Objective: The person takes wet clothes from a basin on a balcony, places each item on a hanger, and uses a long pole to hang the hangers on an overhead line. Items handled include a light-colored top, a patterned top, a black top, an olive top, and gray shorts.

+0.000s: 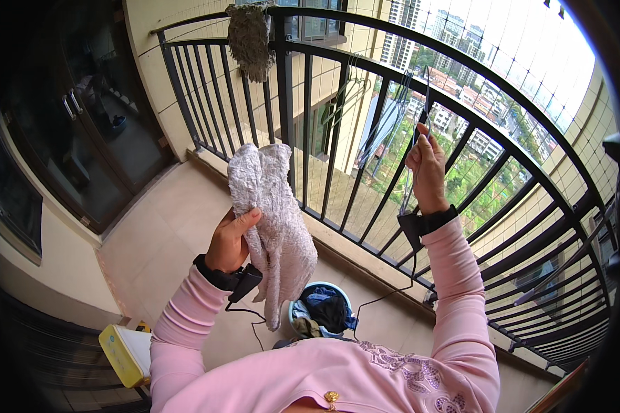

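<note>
A damp-looking, pale pinkish-white towel (286, 213) hangs bunched from my left hand (229, 242). The thumb and fingers of that hand are closed around its left side, and its lower end dangles near the basin. Higher up on the right, my right hand (428, 168) is closed on a thin clothes hanger (427, 96) in front of the railing. Only narrow parts of this hanger show above and below the fingers. Several more clothes hangers (386, 127) hang from the railing just left of my right hand.
A black balcony railing (282, 89) curves across the front and right, with netting beyond it. A grey shaggy cloth (250, 41) hangs over its top rail. On the tiled floor stands a light blue basin (350, 303) of dark clothes. Glass doors (83, 110) are at left.
</note>
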`<state>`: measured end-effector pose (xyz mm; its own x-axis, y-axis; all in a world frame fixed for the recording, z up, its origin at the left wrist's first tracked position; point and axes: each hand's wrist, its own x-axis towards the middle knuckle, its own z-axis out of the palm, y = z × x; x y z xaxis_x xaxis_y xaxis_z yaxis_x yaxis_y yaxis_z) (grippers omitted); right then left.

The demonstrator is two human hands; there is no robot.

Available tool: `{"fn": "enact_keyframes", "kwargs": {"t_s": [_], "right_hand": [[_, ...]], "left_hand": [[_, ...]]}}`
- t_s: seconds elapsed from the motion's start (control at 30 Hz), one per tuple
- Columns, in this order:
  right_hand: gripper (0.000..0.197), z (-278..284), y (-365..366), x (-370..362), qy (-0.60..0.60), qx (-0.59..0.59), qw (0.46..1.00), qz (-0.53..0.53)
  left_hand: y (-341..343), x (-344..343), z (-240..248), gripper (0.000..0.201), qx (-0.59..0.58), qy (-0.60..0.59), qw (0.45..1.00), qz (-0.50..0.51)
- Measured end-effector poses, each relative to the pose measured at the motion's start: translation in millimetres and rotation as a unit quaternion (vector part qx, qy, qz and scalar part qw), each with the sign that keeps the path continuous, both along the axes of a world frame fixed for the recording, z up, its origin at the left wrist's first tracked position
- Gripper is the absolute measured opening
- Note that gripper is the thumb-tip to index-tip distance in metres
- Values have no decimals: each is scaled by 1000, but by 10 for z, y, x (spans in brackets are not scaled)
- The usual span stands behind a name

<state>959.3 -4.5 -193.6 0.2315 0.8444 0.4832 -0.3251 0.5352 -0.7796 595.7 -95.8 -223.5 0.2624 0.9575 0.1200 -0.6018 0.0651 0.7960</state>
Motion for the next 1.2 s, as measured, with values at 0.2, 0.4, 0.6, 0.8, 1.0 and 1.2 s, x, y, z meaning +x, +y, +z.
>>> {"fn": "enact_keyframes", "kwargs": {"t_s": [0.2,0.4,0.6,0.8,1.0,1.2], "right_hand": [[43,-1131,-1295,-573,20,-147,988,-41],[37,-1181,-1608,-328,37,-195,973,-117],[27,-852,-2062,-457,27,-185,982,-24],[22,-473,-2508,-909,-71,-218,963,145],[20,-364,-2592,-1176,-407,-77,897,155],[24,-406,-2441,-1120,-114,-211,958,158]], "left_hand": [[74,7,-74,34,22,-13,999,-35],[97,49,-106,37,31,-13,996,-88],[-238,408,-188,35,266,95,956,-77],[-357,986,-544,44,623,387,667,-130],[-234,1233,-692,54,574,512,615,-172],[-234,1116,-651,39,592,478,599,-250]]}}
